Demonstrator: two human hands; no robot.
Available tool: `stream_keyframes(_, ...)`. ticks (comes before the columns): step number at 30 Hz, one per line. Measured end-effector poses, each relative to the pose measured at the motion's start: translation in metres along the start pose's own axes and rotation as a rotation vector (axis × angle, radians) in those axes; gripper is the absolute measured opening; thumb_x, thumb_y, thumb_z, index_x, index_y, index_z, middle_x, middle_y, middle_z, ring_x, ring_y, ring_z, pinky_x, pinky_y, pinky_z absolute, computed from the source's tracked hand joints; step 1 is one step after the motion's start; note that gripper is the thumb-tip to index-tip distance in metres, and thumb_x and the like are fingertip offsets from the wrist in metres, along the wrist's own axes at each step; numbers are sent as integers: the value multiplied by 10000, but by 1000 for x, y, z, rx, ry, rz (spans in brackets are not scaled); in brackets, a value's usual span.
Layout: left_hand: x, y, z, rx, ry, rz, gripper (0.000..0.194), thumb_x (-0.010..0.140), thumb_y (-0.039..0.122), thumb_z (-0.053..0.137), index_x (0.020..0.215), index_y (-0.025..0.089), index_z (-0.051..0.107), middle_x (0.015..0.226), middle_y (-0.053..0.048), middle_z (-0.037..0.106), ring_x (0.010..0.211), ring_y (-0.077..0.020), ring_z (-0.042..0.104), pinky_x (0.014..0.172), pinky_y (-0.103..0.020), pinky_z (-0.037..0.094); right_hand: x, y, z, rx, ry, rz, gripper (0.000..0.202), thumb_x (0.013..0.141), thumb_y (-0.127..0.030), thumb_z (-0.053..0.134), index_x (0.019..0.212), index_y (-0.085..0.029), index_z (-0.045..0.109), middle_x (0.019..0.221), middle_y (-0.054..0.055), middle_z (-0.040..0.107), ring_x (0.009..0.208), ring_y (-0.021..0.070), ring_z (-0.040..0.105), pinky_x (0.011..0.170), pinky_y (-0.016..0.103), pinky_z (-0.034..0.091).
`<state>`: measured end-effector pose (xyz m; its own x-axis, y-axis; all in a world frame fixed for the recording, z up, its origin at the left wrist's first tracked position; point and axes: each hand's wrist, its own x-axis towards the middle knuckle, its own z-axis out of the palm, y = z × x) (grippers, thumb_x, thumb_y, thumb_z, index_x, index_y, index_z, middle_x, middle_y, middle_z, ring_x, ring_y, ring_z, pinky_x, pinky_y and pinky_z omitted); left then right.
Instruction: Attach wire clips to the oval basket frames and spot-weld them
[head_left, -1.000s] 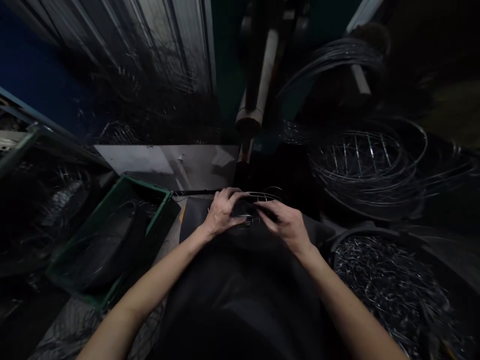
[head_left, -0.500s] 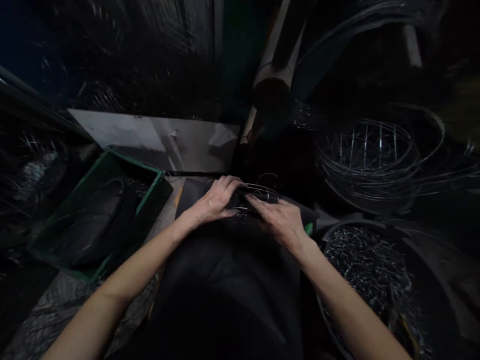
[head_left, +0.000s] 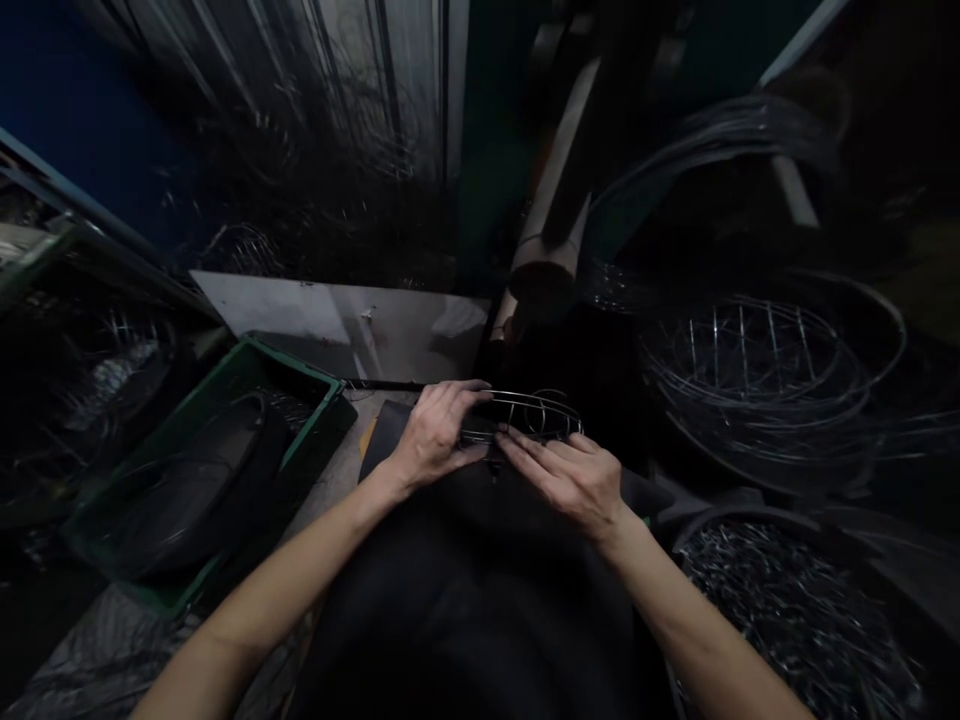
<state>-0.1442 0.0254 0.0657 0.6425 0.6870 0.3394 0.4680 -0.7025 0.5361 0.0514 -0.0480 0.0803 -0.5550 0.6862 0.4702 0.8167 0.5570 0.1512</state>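
A round metal wire frame, made of thin curved rings joined by short uprights, is held low in front of my dark-clad body. My left hand grips its left side, fingers over the upper ring and thumb below. On the right side my right hand is closed on the frame, with its fingers pointing left along the lower part. The fingers hide parts of the rings, and the dim light blurs where they touch.
To the left stands a green crate holding a dark round basin. Short metal pieces fill a tub at the lower right. Stacked wire racks lie behind it. A pale board and a thick post stand ahead.
The view has tilted up, so surroundings sit lower. More of the wire frame shows between my hands, and my right hand has shifted a little outward to the right. Both hands keep hold.
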Motion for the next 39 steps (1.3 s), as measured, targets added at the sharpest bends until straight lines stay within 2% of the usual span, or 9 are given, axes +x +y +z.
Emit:
stream_keyframes(5,6,-6,3,-9,79,27,467,731,268,647,1147,183,451,1201,-127,555,1090,-265,525,895,-424,415,4,11,6,-47,103,-79,302,850,-109,533,1112,-229,624,1128,-1,649,570,63,537,555,280,360)
stream_keyframes(12,15,-15,10,11,167,101,436,723,231,649,1117,171,471,1161,-127,572,1050,-259,536,862,-408,414,9,25,12,-136,128,-180,219,849,-153,549,1024,-210,667,1137,29,640,561,58,506,528,258,342)
stream_keyframes(16,19,-19,17,17,201,93,451,714,247,652,1120,178,469,1161,-118,570,1039,-259,532,840,-397,413,9,30,17,-173,182,-203,218,847,-147,546,1022,-181,673,1170,48,617,571,49,504,529,256,349)
stream_keyframes(23,30,-28,28,58,228,110,459,725,288,653,1134,176,479,1178,-123,562,1052,-265,515,836,-395,402,11,42,23,-206,182,-223,243,840,-132,560,1066,-148,649,1140,77,638,571,60,508,533,275,339)
stream_keyframes(29,38,-33,31,92,252,113,430,746,290,634,1137,182,490,1180,-119,563,1063,-256,512,846,-392,397,11,50,30,-234,183,-225,276,823,-179,607,1092,-130,635,1135,84,643,576,63,507,534,280,333)
stream_keyframes(32,40,-35,30,100,251,124,430,743,299,632,1133,176,498,1171,-123,568,1049,-258,516,839,-396,396,13,51,33,-243,190,-226,270,828,-190,601,1094,-150,635,1141,70,641,569,58,502,532,274,337)
stream_keyframes(35,41,-37,31,102,261,141,436,740,318,639,1124,162,503,1158,-130,572,1026,-259,521,825,-395,397,13,52,36,-198,177,-201,329,845,-191,573,1174,-206,592,1140,37,644,569,59,507,533,275,342)
stream_keyframes(39,45,-42,36,100,242,113,434,747,336,632,1128,175,503,1173,-120,565,1061,-260,510,854,-404,390,3,57,45,-129,138,-164,398,864,-188,533,1259,-245,529,1186,20,619,581,69,513,536,289,339)
